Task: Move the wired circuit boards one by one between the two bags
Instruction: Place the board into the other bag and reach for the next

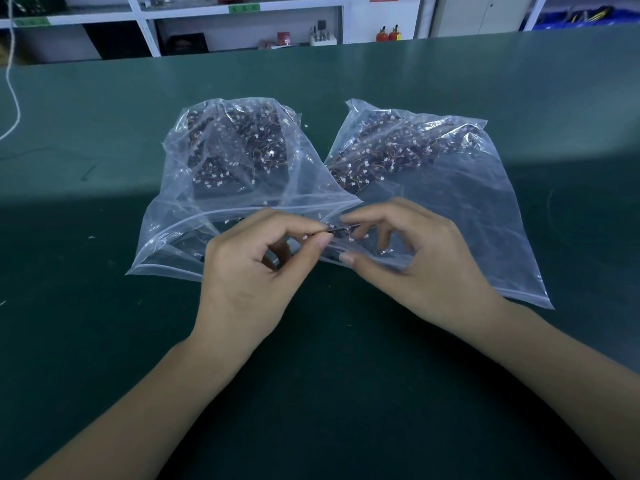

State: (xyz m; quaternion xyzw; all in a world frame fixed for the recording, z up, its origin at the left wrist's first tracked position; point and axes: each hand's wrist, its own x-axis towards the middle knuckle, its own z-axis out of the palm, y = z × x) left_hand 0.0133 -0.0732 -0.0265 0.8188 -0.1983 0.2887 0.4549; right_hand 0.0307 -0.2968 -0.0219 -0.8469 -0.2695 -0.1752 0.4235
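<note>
Two clear zip bags lie side by side on the green table, each holding several dark wired circuit boards with white connectors. The left bag (180,237) has its mouth toward me; the right bag (485,216) lies flat beside it. Between the bag mouths, a thin dark circuit board (341,229) is held edge-on. My left hand (256,271) pinches it between thumb and forefinger. My right hand (408,251) touches its other end with curled fingers, thumb below on the plastic.
The green table (104,341) stretches all round the bags. A white cord (14,98) hangs at the far left. Shelves (242,26) with small items stand behind the table's far edge.
</note>
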